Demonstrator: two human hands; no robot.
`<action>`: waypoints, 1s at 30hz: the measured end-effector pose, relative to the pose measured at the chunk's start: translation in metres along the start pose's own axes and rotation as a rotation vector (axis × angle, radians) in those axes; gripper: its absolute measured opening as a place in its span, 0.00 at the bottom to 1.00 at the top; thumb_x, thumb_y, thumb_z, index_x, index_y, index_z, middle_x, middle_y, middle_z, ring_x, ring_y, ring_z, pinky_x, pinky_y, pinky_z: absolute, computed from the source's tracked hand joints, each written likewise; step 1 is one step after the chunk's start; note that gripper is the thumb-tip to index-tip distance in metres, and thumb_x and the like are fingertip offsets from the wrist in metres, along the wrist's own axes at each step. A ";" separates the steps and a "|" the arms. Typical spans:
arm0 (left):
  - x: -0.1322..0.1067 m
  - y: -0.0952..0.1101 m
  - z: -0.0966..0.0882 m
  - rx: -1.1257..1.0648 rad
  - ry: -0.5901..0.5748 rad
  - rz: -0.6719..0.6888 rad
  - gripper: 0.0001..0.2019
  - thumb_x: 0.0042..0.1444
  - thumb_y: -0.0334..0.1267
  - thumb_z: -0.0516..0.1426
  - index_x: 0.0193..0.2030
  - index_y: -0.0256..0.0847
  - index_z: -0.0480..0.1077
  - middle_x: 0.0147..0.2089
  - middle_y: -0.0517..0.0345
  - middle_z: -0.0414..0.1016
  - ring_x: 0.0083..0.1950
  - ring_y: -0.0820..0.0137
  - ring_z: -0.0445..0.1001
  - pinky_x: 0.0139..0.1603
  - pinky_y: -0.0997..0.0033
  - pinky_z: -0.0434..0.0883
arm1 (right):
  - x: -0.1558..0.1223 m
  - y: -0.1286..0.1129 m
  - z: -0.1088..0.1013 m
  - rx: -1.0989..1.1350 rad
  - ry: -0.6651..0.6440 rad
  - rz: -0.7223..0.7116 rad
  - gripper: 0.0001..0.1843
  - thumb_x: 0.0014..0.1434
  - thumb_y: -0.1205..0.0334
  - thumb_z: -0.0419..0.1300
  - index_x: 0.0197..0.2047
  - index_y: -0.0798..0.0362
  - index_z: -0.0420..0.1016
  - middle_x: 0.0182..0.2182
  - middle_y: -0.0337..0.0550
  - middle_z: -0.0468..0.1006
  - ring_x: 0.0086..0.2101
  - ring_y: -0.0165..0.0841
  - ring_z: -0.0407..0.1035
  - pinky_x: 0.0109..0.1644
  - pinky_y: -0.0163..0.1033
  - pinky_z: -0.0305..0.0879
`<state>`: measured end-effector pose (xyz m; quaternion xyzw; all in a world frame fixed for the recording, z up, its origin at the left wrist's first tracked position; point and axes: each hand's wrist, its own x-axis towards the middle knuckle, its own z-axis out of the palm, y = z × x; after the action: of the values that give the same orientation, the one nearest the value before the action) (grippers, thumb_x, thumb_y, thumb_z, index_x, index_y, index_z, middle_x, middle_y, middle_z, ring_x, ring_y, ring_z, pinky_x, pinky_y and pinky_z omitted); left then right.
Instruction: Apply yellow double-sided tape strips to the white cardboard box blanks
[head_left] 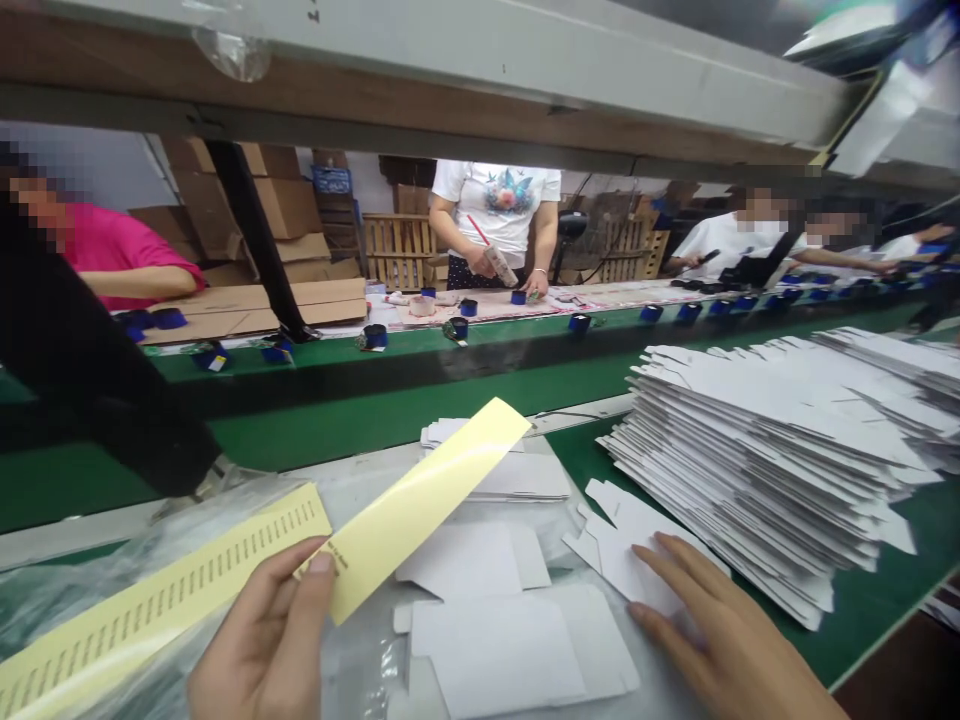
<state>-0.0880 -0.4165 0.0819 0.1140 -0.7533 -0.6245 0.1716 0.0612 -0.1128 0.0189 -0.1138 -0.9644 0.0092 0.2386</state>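
My left hand [266, 640] pinches a long yellow strip of small printed labels [187, 580] between thumb and fingers; the strip bends, its blank back end [427, 500] rising toward the belt. My right hand [712, 630] lies flat with fingers stretched out on a flat white die-cut carton blank [622, 545]. More flat white carton blanks [502, 650] lie between my hands on the table.
A tall slanted stack of white carton blanks [772, 450] fills the right side. Clear plastic wrap [67, 590] lies at left. A green conveyor belt [450, 385] carries small blue items [375, 337]. Other people stand across the belt; one in a white shirt [496, 205] holds a tool.
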 end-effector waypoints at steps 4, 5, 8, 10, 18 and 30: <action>0.005 0.004 -0.003 -0.025 -0.017 -0.058 0.19 0.45 0.56 0.65 0.37 0.43 0.77 0.31 0.63 0.78 0.31 0.72 0.76 0.29 0.82 0.73 | 0.033 -0.063 -0.014 0.261 -0.065 -0.108 0.23 0.68 0.49 0.56 0.61 0.51 0.74 0.61 0.50 0.74 0.57 0.47 0.73 0.54 0.50 0.78; 0.006 0.003 -0.003 -0.034 -0.025 -0.048 0.20 0.45 0.56 0.66 0.37 0.43 0.77 0.31 0.62 0.78 0.31 0.72 0.75 0.28 0.82 0.73 | 0.044 -0.082 -0.016 0.311 -0.118 -0.162 0.25 0.67 0.49 0.57 0.62 0.52 0.72 0.61 0.50 0.74 0.58 0.47 0.72 0.56 0.51 0.76; 0.005 0.003 -0.005 -0.042 -0.046 0.010 0.20 0.46 0.56 0.65 0.38 0.42 0.77 0.31 0.61 0.77 0.30 0.72 0.73 0.27 0.82 0.72 | 0.077 -0.123 -0.013 0.367 -0.294 -0.222 0.29 0.65 0.49 0.60 0.64 0.56 0.70 0.63 0.55 0.71 0.60 0.53 0.67 0.59 0.59 0.72; 0.002 0.005 -0.004 -0.049 -0.046 0.050 0.19 0.47 0.55 0.65 0.37 0.41 0.76 0.29 0.60 0.77 0.28 0.72 0.73 0.26 0.81 0.71 | 0.092 -0.136 -0.004 0.395 -0.350 -0.233 0.25 0.67 0.53 0.58 0.63 0.57 0.70 0.60 0.56 0.75 0.58 0.52 0.69 0.59 0.60 0.70; -0.021 0.019 0.004 -0.155 -0.075 -0.007 0.14 0.51 0.50 0.63 0.36 0.41 0.76 0.30 0.59 0.79 0.31 0.69 0.76 0.31 0.78 0.74 | 0.097 -0.137 0.021 0.509 -0.233 -0.320 0.13 0.66 0.66 0.57 0.52 0.53 0.76 0.49 0.53 0.79 0.48 0.49 0.73 0.50 0.57 0.72; -0.006 -0.008 0.006 0.088 -0.251 0.064 0.21 0.54 0.58 0.61 0.41 0.42 0.80 0.36 0.54 0.84 0.38 0.64 0.82 0.33 0.76 0.76 | 0.084 -0.132 -0.021 0.577 0.294 -0.563 0.09 0.60 0.72 0.61 0.45 0.54 0.76 0.37 0.46 0.84 0.36 0.40 0.79 0.44 0.46 0.76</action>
<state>-0.0851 -0.4099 0.0724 0.0183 -0.7988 -0.5944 0.0906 -0.0295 -0.2234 0.0855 0.2253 -0.8714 0.1967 0.3889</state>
